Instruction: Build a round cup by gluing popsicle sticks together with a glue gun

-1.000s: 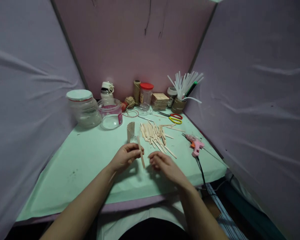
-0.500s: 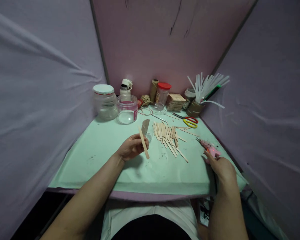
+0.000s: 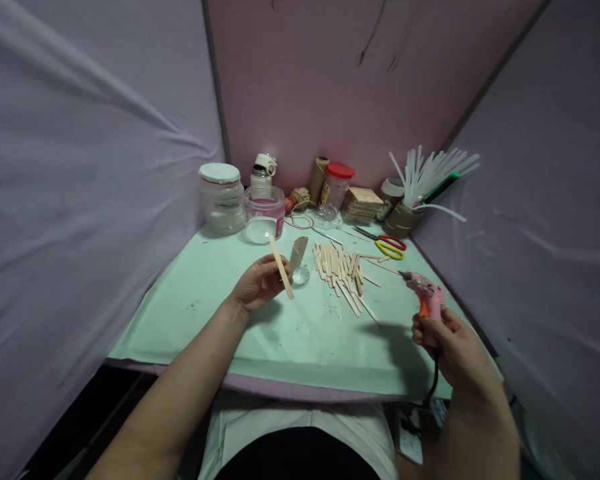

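Note:
Between the thumb and fingers of my left hand (image 3: 261,283) is a wooden craft stick (image 3: 281,268), held tilted above the table. Just beyond those fingers stand a brownish strip (image 3: 299,252) and a small clear round piece (image 3: 301,275); I cannot tell whether the hand touches them. My right hand (image 3: 443,337) is closed round the handle of a pink hot glue gun (image 3: 429,293), raised off the table with its nozzle pointing left. A red light glows on the gun, and its black cord hangs down. A loose pile of craft sticks (image 3: 343,270) lies between the hands.
Scissors (image 3: 387,245) lie behind the pile. Along the back stand a white-lidded jar (image 3: 221,200), an open clear tub (image 3: 264,213), twine (image 3: 300,197), a red-lidded jar (image 3: 336,190), stacked wooden squares (image 3: 363,205) and a holder of glue sticks (image 3: 401,219). Fabric walls enclose the sides.
My right hand has lifted the glue gun from the table and now grips its handle upright. The left hand still holds the craft stick. The whole view has shifted slightly.

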`<state>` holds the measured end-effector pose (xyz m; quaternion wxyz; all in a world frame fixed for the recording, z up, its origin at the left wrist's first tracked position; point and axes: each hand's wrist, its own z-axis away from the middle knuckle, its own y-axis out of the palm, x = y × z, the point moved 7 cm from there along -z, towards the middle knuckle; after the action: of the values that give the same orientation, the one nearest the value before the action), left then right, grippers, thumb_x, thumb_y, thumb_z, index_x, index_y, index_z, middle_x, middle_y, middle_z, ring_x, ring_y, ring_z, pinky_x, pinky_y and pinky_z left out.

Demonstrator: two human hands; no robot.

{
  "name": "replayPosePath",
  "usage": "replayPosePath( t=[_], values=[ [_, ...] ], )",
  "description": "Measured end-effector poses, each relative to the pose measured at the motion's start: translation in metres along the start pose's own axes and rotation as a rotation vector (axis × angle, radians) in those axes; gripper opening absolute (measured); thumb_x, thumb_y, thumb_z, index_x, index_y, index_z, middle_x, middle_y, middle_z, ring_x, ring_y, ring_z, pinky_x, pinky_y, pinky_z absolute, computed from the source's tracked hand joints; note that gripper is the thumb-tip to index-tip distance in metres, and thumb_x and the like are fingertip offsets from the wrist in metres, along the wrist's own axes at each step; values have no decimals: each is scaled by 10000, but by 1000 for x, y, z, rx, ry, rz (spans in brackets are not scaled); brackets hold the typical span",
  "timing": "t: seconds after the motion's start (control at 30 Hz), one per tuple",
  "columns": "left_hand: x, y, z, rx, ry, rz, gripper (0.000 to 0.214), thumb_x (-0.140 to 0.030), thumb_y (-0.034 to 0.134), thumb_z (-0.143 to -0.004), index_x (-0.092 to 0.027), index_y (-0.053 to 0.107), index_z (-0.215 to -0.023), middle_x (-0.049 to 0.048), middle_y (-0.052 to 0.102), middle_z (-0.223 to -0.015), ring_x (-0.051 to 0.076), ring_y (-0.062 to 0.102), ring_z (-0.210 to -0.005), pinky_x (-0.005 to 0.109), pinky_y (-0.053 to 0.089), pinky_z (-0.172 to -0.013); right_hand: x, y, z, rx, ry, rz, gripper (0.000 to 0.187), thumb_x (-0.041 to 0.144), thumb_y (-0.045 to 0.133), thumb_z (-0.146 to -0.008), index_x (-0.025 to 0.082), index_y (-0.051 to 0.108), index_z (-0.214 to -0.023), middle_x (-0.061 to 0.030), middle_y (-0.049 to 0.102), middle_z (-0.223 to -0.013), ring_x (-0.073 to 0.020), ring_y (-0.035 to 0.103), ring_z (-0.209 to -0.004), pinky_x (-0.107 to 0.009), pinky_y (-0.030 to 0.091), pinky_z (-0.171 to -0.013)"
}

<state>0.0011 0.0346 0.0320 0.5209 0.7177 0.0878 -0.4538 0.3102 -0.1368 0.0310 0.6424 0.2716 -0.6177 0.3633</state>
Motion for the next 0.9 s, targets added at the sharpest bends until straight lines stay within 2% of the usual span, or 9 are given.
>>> replayPosePath(
  t=[0.1,0.2,0.23,0.3,0.4,0.53,0.7,0.9],
  values=[
    [5,-1,0,25,-38,-27,209,-276,795,-668,-146,665,-769,23,640,-691,128,600,-649,271,478,-636,10,29,27,111,92,-163,440,372,823,-531,208,627,-889,13,584,-639,-122,527,-538,-234,433,-481],
    [14,0,1,43,-122,-43,240,-268,824,-639,-130,678,-771,37,661,-693,142,632,-643,278,499,-638,13,63,53,258,150,-372,471,484,819,-535,210,654,-881,20,521,-624,-116,476,-538,-244,433,-476],
    [18,1,2,53,-160,-47,251,-262,832,-627,-126,680,-773,40,667,-696,145,639,-634,283,507,-641,10,73,62,306,165,-393,474,533,800,-562,203,662,-873,6,529,-647,-122,477,-552,-258,446,-488],
    [25,2,3,82,-230,-58,258,-239,838,-617,-121,681,-784,43,678,-704,149,651,-616,297,523,-654,-1,86,76,325,167,-348,433,572,750,-654,198,671,-858,-32,581,-715,-146,516,-600,-287,478,-533],
    [33,5,5,137,-296,-83,254,-214,830,-635,-118,681,-817,54,694,-723,162,674,-632,319,544,-686,-17,92,88,298,90,-164,396,558,683,-760,203,702,-935,-76,657,-829,-187,576,-685,-300,491,-579],
    [36,10,7,180,-325,-121,276,-234,842,-634,-115,686,-828,66,703,-745,171,688,-656,317,558,-691,-17,93,95,264,-30,-1,420,567,668,-772,245,715,-1036,-90,699,-960,-222,615,-768,-311,507,-614],
    [37,17,8,199,-349,-145,290,-243,861,-612,-113,692,-809,70,708,-769,176,698,-668,317,569,-708,-10,99,100,239,-111,167,401,590,626,-795,248,725,-979,-62,676,-811,-224,622,-762,-319,518,-668],
    [42,21,9,200,-405,-208,297,-229,878,-582,-111,694,-784,66,717,-749,189,716,-669,295,575,-681,-14,105,101,255,-187,215,394,585,575,-836,237,697,-974,-43,632,-745,-219,605,-723,-313,507,-659]
  ],
)
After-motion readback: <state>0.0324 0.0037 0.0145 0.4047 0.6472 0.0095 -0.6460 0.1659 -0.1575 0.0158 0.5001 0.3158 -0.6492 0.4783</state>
